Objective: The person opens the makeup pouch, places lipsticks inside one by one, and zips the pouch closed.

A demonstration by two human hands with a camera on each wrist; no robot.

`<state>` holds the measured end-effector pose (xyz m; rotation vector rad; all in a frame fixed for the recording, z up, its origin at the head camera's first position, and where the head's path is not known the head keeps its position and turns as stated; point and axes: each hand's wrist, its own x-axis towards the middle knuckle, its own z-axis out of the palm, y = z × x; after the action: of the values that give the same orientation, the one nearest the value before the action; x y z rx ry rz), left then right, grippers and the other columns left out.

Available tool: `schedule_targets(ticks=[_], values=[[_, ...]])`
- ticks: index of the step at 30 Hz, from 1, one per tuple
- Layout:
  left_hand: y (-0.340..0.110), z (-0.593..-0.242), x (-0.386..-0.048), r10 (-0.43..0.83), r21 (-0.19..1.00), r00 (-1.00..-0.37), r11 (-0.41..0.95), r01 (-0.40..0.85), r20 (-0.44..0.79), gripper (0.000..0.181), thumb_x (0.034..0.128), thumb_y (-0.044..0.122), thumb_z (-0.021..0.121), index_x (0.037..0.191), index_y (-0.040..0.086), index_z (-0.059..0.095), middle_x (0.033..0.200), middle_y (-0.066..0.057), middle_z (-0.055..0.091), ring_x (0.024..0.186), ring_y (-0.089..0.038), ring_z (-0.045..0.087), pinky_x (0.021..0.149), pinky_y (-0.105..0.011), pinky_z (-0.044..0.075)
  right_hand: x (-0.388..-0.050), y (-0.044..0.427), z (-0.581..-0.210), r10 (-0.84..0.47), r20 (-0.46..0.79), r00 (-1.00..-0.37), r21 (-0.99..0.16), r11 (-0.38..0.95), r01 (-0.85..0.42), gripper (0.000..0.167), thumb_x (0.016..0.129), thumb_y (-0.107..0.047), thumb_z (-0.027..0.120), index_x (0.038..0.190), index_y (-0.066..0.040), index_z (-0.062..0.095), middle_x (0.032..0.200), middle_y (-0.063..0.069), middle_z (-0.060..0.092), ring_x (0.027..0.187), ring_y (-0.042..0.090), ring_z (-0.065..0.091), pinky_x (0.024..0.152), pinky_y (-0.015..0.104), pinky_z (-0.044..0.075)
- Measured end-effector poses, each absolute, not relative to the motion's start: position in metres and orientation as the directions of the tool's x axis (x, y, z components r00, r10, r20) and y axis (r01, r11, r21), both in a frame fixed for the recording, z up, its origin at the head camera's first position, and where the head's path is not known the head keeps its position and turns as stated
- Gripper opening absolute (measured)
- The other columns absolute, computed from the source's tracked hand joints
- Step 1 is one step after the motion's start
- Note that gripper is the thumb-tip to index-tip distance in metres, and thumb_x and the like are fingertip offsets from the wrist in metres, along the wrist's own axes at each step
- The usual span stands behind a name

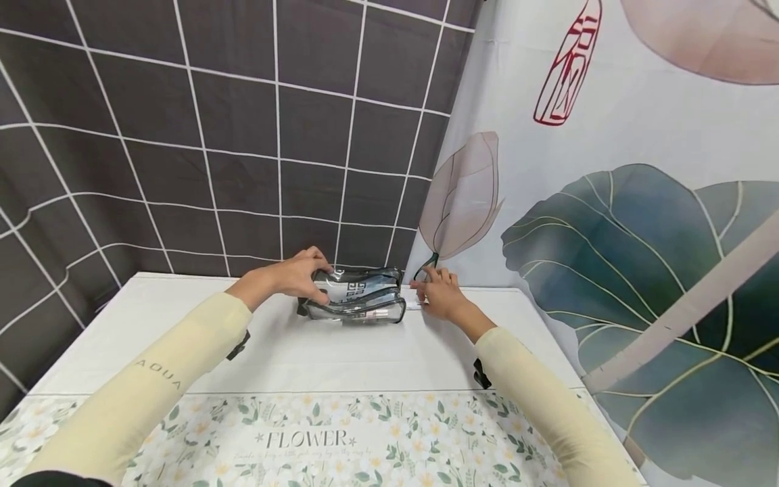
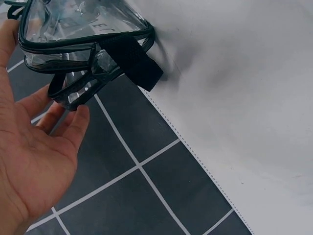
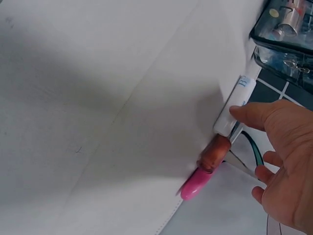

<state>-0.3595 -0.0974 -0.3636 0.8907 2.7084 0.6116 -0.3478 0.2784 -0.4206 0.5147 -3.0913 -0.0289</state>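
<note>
A person's left hand grips the left end of a clear, dark-trimmed pouch, just below the centre of the head view, at the far edge of a white table. To its right, the right hand has its thumb and fingers spread apart, the thumb appearing to touch a white tube at right of centre in the right wrist view. Lying end to end with it, toward the bottom, is a brown bottle with a pink cap. Good handling here likely means keeping the left hold firm without crushing the soft pouch, and using light thumb pressure, since a sideways nudge could roll either small cylinder off the edge.
</note>
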Motion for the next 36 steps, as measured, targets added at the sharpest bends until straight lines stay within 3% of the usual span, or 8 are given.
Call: schedule_targets(ticks=[4, 11, 27, 36], values=[[-0.098, -0.364, -0.360, 0.610, 0.450, -0.789, 0.726, 0.520, -0.074, 0.083, 0.0885, 0.039, 0.084, 0.159, 0.001, 0.061, 0.158, -0.021, 0.045, 0.147, -0.041, 0.046, 0.123, -0.065, 0.047, -0.347, 0.278, -0.421, -0.329, -0.003, -0.944, 0.023, 0.944, -0.329, 0.018, 0.098, -0.015, 0.083, 0.117, -0.017, 0.083, 0.179, 0.024, 0.039, 0.155, 0.052, 0.039, 0.122, 0.066, 0.035], [-0.096, -0.365, -0.359, 0.613, 0.451, -0.786, 0.726, 0.519, -0.084, 0.081, 0.0905, 0.038, 0.084, 0.159, 0.001, 0.061, 0.158, -0.020, 0.045, 0.147, -0.040, 0.046, 0.122, -0.064, 0.047, -0.345, 0.281, -0.425, -0.327, -0.034, -0.944, 0.021, 0.944, -0.328, 0.003, 0.100, -0.015, 0.080, 0.102, -0.014, 0.078, 0.178, 0.025, 0.040, 0.157, 0.053, 0.037, 0.124, 0.068, 0.034], [-0.096, -0.361, -0.359, 0.606, 0.452, -0.790, 0.733, 0.509, -0.094, 0.079, 0.0937, 0.036, 0.084, 0.160, 0.002, 0.060, 0.161, -0.021, 0.043, 0.150, -0.041, 0.044, 0.125, -0.065, 0.045, -0.342, 0.281, -0.374, -0.307, 0.093, -0.947, -0.129, 0.939, -0.318, 0.024, 0.105, -0.023, 0.071, 0.121, -0.009, 0.080, 0.180, 0.024, 0.038, 0.160, 0.054, 0.035, 0.124, 0.071, 0.031], [-0.095, -0.363, -0.358, 0.598, 0.447, -0.796, 0.739, 0.504, -0.092, 0.080, 0.0928, 0.036, 0.084, 0.160, 0.001, 0.060, 0.160, -0.021, 0.044, 0.150, -0.041, 0.044, 0.127, -0.063, 0.045, -0.338, 0.261, -0.356, -0.352, 0.201, -0.914, -0.158, 0.909, -0.385, 0.024, 0.103, -0.026, 0.070, 0.118, -0.008, 0.078, 0.178, 0.022, 0.041, 0.153, 0.047, 0.040, 0.121, 0.069, 0.034]])
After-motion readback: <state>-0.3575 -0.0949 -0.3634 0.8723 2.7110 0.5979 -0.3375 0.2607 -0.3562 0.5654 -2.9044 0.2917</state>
